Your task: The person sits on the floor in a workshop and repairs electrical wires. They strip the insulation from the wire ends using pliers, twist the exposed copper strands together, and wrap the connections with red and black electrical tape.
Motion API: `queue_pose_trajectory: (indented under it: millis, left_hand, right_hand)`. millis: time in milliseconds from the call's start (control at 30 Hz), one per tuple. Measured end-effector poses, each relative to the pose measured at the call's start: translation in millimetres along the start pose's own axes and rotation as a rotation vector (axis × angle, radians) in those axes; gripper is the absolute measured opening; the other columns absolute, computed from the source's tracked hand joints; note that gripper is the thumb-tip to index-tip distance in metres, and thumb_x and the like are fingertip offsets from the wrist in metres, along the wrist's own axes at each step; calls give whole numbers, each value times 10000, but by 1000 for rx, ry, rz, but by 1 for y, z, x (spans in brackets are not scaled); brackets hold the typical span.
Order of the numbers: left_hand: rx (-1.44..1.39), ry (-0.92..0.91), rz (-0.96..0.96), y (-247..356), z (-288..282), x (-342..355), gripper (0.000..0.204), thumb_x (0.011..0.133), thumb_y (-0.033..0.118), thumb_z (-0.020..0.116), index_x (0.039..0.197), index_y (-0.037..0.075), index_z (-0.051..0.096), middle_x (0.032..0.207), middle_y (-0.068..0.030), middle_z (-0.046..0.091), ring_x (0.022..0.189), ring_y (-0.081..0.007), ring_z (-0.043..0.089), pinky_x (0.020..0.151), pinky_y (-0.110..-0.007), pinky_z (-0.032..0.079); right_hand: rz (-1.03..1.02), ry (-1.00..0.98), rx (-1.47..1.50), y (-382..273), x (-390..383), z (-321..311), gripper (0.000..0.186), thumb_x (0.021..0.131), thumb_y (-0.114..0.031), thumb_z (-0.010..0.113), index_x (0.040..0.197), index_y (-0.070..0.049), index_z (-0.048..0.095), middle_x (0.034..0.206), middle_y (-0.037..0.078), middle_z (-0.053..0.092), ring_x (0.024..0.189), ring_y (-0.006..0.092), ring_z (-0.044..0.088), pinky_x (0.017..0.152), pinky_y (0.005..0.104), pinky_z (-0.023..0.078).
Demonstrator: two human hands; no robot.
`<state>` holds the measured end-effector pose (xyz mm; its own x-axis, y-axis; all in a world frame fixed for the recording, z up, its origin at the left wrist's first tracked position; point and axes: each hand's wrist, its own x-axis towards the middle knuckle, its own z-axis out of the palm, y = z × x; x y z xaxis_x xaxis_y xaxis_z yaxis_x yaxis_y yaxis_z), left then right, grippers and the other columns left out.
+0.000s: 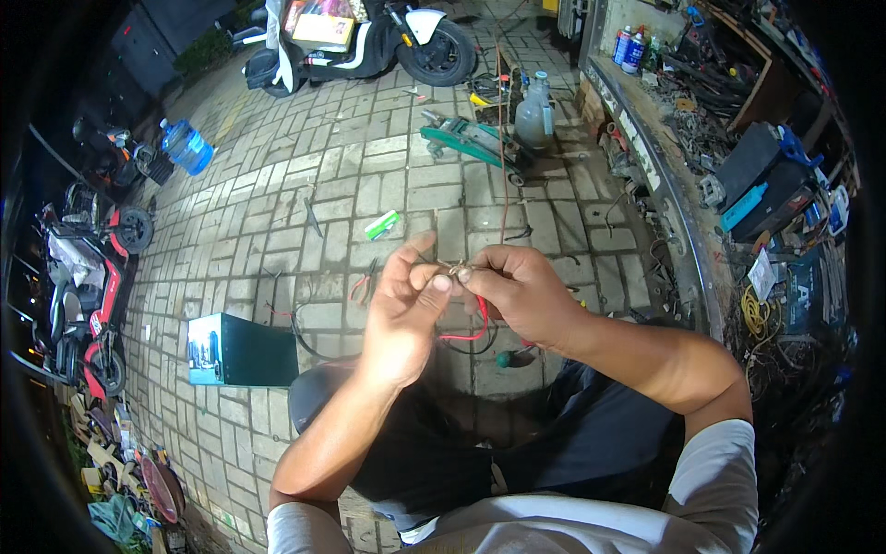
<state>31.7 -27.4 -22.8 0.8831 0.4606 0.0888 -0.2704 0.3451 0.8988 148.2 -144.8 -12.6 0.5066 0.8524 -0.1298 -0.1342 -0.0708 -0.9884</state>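
Both of my hands are raised over the paving, fingertips nearly meeting. Between them is a small brass-coloured metal piece, too small to tell its kind. My left hand pinches one side of it with thumb and forefinger, its other fingers bent. My right hand grips the other side between thumb and fingertips. A red cable hangs just below my right hand; where its upper end goes is hidden by the fingers. Lower down, a small dark green knob shows above the paving.
A dark green box stands at left. Ahead lie a green-white packet, pliers and a green floor jack beside a grey gas cylinder. Scooters stand far off. A cluttered bench borders the right.
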Motion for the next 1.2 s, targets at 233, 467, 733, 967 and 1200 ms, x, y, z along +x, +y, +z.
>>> queue_pose_trajectory:
  millis: [233,467,733,967,1200]
  left_hand:
    - [38,52,14,-4,-4,-1,191,927,50,546,1093,-38,585,892,-56,605,684,-97,483,632,-229,403]
    - [-53,-16,18,-6,-10,0,151,935,80,557,1044,-16,597,847,-17,606,680,-54,480,626,-187,398]
    - [139,105,168,-13,-28,12,218,951,72,513,1154,-6,525,962,-36,551,796,-126,520,763,-264,436]
    - [737,19,368,-14,-10,11,252,896,110,604,1114,-14,577,1064,-109,581,1018,-205,529,937,-318,388]
    - [1130,129,616,-22,-1,8,364,809,31,670,1159,8,570,1126,-101,567,1032,-164,502,892,-286,402]
  right_hand:
    - [-205,-30,-157,1,-1,0,211,908,-175,544,802,0,593,683,29,605,614,59,527,541,242,417]
    - [-204,-85,-177,-4,0,1,207,920,-176,545,846,5,615,660,-2,568,593,58,498,543,237,410]
    - [38,-159,118,-16,6,-24,154,915,-152,594,966,-9,625,709,26,588,625,89,553,575,240,447]
    - [74,-57,337,-4,2,-27,184,866,-132,644,970,18,620,814,77,643,726,152,618,652,275,485]
    - [-195,78,-371,-17,18,-34,197,816,-148,665,835,48,668,717,65,648,679,104,609,628,252,474]
